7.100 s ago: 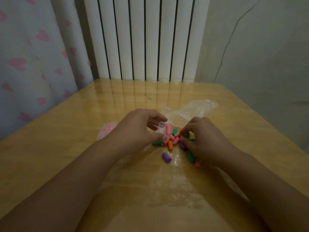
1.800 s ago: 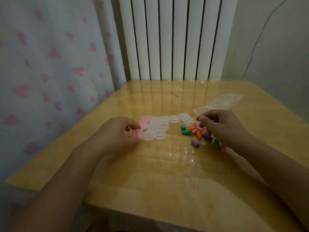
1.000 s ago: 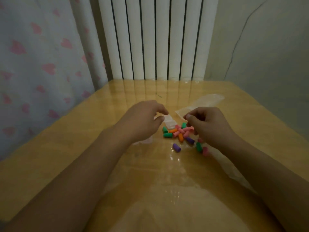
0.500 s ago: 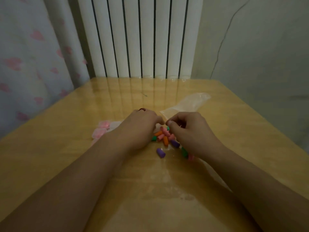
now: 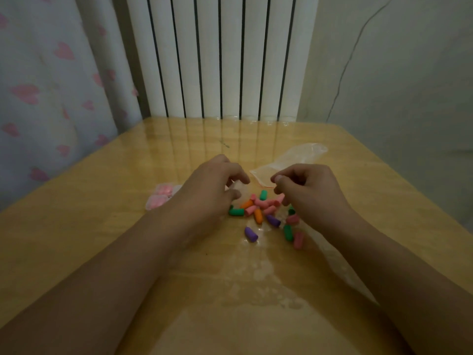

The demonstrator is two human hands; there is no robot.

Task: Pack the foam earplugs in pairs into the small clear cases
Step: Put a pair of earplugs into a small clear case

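Observation:
Loose foam earplugs (image 5: 261,211) in pink, orange, green and purple lie in a small pile at the middle of the wooden table (image 5: 76,226). My left hand (image 5: 210,190) hovers at the pile's left edge and pinches a small clear case (image 5: 237,187) between thumb and fingers. My right hand (image 5: 309,193) is over the right side of the pile with its fingers curled and thumb against forefinger. A pink earplug (image 5: 280,197) sticks out below its fingertips. A purple earplug (image 5: 250,234) lies apart at the front.
Packed cases with pink earplugs (image 5: 160,198) sit left of my left wrist, partly hidden. A clear plastic bag (image 5: 297,160) lies behind my right hand. A white radiator (image 5: 220,55) stands behind the table, a heart-print curtain (image 5: 46,85) to the left.
My left hand set a packed case down among the cases at the left, took an empty clear one and came back to the pile. My right hand has lifted slightly over the pile.

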